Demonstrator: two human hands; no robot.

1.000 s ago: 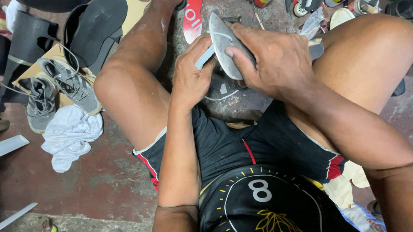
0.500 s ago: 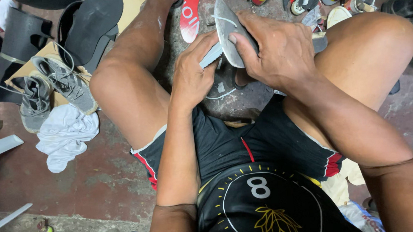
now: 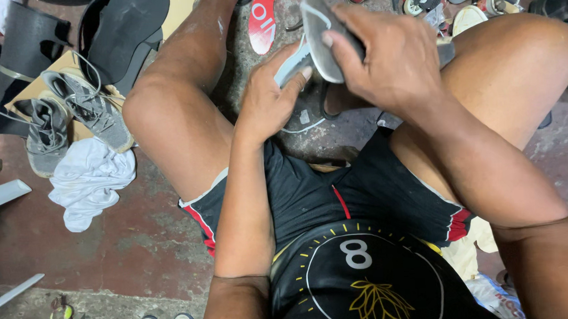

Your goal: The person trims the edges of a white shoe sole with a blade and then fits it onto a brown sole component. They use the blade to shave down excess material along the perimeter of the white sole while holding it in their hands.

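over the last second the grey shoe (image 3: 320,38) has been lifted farther from the body, up between the knees. the right hand (image 3: 392,57) stays clamped over its sole, while the left hand (image 3: 268,99) pinches its near end, so the handling goes on.

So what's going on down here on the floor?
A person sits on the floor, knees apart, holding a grey shoe up between them with both hands. The right hand grips it from above; the left hand supports it from below. A pair of grey sneakers, a white cloth and black soles lie alongside.
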